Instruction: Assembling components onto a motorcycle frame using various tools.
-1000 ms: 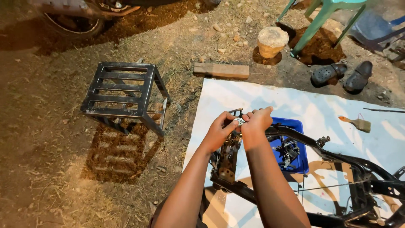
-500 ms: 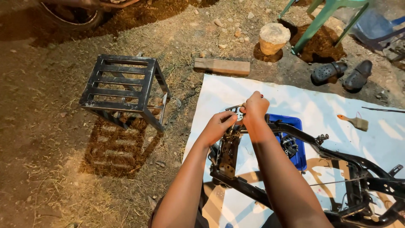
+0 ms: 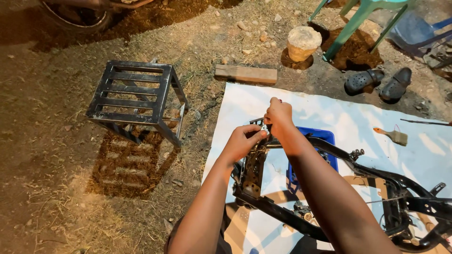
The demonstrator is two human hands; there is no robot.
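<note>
A black metal vehicle frame (image 3: 376,176) lies on a white sheet (image 3: 329,113) spread on the dirt. Both my hands work at the frame's near end bracket (image 3: 255,164). My left hand (image 3: 242,141) has its fingers closed on the top of that bracket. Just right of it and a little higher, my right hand (image 3: 278,116) is closed around a small part there, which my fingers hide. A blue tray (image 3: 325,138) with small parts sits under the frame, partly hidden by my right forearm.
A black metal slatted stand (image 3: 134,96) stands on the dirt at left. A wooden block (image 3: 246,74), a round stone (image 3: 302,43), green stool legs (image 3: 355,21) and a pair of dark shoes (image 3: 379,83) lie beyond the sheet. A paintbrush (image 3: 393,135) rests on the sheet.
My right hand has risen slightly above the bracket and the left has stayed on it. The view has shifted a little.
</note>
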